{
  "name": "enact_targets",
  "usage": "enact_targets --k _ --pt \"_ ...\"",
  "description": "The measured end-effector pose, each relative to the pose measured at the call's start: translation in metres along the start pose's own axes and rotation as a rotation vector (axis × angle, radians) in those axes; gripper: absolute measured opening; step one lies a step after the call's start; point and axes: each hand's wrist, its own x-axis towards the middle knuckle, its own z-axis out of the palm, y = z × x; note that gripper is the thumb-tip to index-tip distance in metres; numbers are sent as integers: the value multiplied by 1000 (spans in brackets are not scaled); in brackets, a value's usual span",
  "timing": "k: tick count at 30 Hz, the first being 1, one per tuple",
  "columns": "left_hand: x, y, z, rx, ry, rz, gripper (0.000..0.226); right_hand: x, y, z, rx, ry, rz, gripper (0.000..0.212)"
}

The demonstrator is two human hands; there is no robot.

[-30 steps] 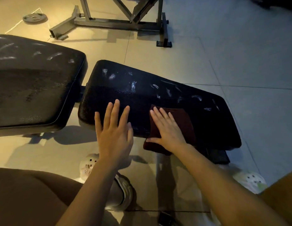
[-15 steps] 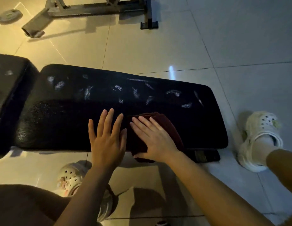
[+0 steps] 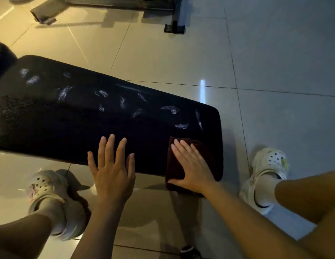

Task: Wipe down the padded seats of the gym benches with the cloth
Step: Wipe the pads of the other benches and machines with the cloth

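Your right hand [image 3: 193,165] lies flat with straight fingers on the cloth [image 3: 177,165], pressing it down on the pad [image 3: 88,124], and it does not curl around the cloth. The dark red cloth sits at the near right end of the pad, at about 3 o'clock from your left hand, and part of it hangs over the near edge. Your left hand [image 3: 112,169] is flat too, fingers spread, resting on the near edge of the pad and holding nothing. I think the job on this pad is only partly done. The near strip by your hands looks dark and plain, but white marks [image 3: 121,101] are spread along the far half, from about 10 o'clock to 1 o'clock of the cloth. Those likely need wiping, so you would have to reach farther across. A second pad [image 3: 2,57] peeks in at 9 o'clock on the far left, and I cannot tell if it is clean. A metal frame [image 3: 106,4] from another bench stands on the floor at 12 o'clock, well apart, so more seats may be waiting. Your left shoe [image 3: 48,186] is near the pad at 7 o'clock and your right shoe [image 3: 269,169] stands just beside the pad's right end at 4 o'clock. Nothing lies on the pad in the way of the cloth. The light is dim, so faint dirt would be hard to see.
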Motion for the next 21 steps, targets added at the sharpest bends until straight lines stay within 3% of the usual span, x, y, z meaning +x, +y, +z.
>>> enact_targets --k 6,11,17,21 --pt "-30 18 4 11 -15 -229 55 19 -19 -2 9 17 -140 111" --pt "-31 22 -1 -28 82 -429 51 66 -52 -23 -1 -33 -363 104" --pt "-41 15 -7 -119 192 -589 50 145 -131 -51 19 -28 -544 70" --pt "-34 15 -4 -133 210 -662 52 158 -148 -47 9 33 -548 64"
